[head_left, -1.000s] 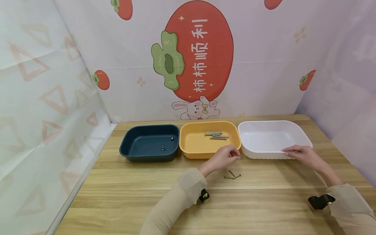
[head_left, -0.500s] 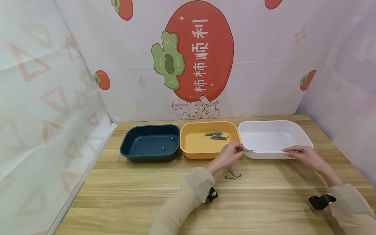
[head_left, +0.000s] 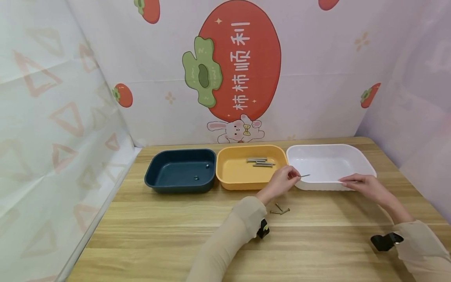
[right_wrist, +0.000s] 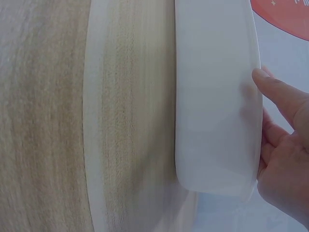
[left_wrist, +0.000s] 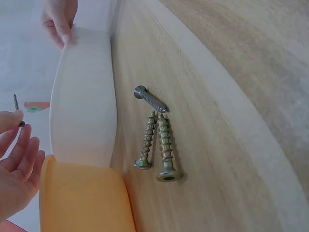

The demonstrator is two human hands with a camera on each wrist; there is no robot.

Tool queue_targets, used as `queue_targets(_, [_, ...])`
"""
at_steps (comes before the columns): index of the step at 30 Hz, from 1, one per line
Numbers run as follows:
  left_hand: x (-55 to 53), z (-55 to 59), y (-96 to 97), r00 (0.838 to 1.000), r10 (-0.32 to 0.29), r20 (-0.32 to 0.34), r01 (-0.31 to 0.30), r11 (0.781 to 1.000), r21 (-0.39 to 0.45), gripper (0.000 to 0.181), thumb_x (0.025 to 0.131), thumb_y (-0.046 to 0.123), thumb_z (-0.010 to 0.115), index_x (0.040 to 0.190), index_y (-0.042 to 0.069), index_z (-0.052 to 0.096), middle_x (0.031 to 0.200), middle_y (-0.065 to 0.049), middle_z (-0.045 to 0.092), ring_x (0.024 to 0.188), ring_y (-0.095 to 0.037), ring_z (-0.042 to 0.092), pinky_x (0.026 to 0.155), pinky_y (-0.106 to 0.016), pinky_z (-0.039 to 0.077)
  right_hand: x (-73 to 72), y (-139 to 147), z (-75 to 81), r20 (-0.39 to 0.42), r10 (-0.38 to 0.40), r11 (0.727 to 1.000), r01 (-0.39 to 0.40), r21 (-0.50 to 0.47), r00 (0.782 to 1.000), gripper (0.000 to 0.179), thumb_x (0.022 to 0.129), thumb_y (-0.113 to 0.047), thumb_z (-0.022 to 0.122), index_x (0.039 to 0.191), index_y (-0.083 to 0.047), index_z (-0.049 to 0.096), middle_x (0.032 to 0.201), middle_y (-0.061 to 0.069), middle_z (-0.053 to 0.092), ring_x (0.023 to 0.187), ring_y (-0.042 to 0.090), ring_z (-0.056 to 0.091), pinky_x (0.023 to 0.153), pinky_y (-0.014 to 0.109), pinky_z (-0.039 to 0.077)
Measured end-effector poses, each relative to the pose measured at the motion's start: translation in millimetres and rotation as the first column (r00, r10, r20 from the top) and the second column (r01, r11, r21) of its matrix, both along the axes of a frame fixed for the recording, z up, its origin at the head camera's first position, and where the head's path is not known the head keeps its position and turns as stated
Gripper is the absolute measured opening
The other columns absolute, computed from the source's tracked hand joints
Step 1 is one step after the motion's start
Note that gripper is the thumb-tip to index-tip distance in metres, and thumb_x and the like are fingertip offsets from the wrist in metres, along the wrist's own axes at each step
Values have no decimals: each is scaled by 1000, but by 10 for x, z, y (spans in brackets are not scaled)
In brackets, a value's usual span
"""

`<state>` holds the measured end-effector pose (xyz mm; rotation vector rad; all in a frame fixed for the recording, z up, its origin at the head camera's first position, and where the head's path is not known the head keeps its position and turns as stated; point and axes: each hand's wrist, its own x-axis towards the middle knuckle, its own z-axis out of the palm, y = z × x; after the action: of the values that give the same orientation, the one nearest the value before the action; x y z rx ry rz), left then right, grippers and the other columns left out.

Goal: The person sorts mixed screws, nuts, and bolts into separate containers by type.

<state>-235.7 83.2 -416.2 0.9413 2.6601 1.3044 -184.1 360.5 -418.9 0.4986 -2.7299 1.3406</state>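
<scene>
My left hand (head_left: 283, 180) pinches a small screw (left_wrist: 16, 102) between thumb and fingers. In the head view the screw's pointed end reaches over the near left rim of the white tray (head_left: 324, 185). At the tray's front right, my right hand (head_left: 367, 188) grips the rim, with the thumb outside and the fingers over the inner side, as the right wrist view shows. Three loose screws (left_wrist: 165, 150) lie on the wooden table (head_left: 303, 243) below my left hand, their threads plain in the left wrist view.
Left of the white tray, and close against it, stands a yellow tray (head_left: 243, 186) holding several long silver bolts (head_left: 262, 165). A dark blue tray (head_left: 179, 190) beside that one holds two small metal nuts (head_left: 196, 178). A printed cloth (head_left: 303, 105) hangs behind.
My left hand has moved to the right with the screw, from the yellow tray's front corner to the white tray's left rim. My right hand has stayed on the rim.
</scene>
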Motion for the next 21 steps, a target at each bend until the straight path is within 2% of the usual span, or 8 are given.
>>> queue_targets(13, [-48, -4, 111, 998, 49, -39, -50, 999, -16, 6, 84, 12, 60, 86, 7, 64, 77, 4, 54, 69, -1, 46, 61, -8, 34, 11, -13, 16, -5, -6, 1000, 6, 5, 1000, 16, 83, -1, 57, 96, 8, 62, 85, -24, 59, 77, -11, 53, 62, 8, 41])
queue_targets(21, [-81, -25, 160, 997, 70, -24, -71, 997, -26, 6, 84, 12, 60, 86, 8, 64, 77, 5, 53, 68, -1, 45, 59, -8, 34, 11, -9, 12, 4, -16, 1000, 16, 23, 1000, 18, 84, -1, 57, 97, 10, 61, 85, -23, 59, 77, -11, 53, 62, 8, 41])
